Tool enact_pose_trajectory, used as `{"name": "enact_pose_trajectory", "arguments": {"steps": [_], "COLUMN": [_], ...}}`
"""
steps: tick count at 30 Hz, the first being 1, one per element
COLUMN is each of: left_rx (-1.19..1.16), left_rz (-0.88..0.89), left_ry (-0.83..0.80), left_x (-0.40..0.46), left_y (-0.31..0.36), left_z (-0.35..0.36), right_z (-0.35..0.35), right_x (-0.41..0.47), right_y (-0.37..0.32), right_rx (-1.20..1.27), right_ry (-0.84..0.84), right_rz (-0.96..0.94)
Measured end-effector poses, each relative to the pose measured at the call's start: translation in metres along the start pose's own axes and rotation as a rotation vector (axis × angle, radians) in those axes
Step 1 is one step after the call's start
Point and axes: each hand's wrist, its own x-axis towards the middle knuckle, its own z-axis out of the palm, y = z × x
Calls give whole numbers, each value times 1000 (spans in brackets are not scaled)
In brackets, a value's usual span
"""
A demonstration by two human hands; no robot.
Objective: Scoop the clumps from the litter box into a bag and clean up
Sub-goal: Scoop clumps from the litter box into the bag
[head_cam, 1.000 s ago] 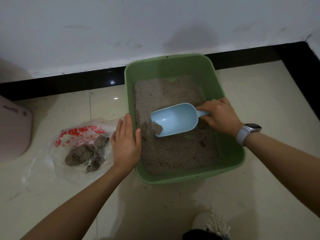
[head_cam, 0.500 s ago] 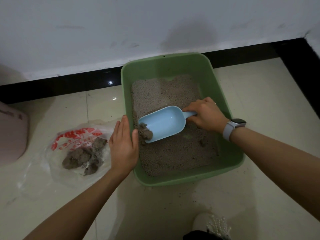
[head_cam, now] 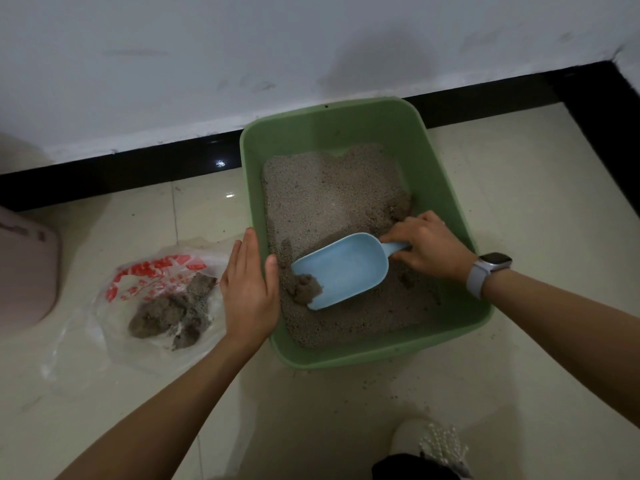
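Green litter box on tiled floor, far end at wall. Plastic bag left, clumps inside. Pink container far left. Left hand flat, fingers straight, pressing box's left rim. Right hand curled round blue scoop handle; clump at scoop lip, on litter.

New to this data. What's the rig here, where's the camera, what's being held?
No robot: a person works with bare hands, filmed by one wide-angle camera on their head, looking down. On the tiled floor sits a green litter box. The right hand grips a blue scoop with a clump at its tip. The left hand rests flat on the box's left rim. Left of it lies a plastic bag already holding clumps. A pink object sits at the far left.
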Motion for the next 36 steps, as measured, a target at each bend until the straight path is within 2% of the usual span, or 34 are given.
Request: {"name": "enact_pose_trajectory", "arguments": {"steps": [10,18,26,30,33,36], "left_rx": [-17,-137,-185,-146,-126,-114], "left_rz": [9,-12,-30,-25,1,14], "left_ry": [13,35,62,42,45,40], "left_x": [1,0,-9,-17,-15,-15], "left_y": [-2,-6,-18,-26,-27,-26], "left_z": [1,5,4,1,-1,-1], "right_z": [17,27,29,28,23,16], "right_x": [-1,-7,0,6,8,8], "right_y": [-15,-12,-14,-12,-11,-6], "right_rx": [138,390,416,360,313,331], "right_ry": [-11,3,75,121,81,58], "right_rz": [44,154,175,126,70,95]}}
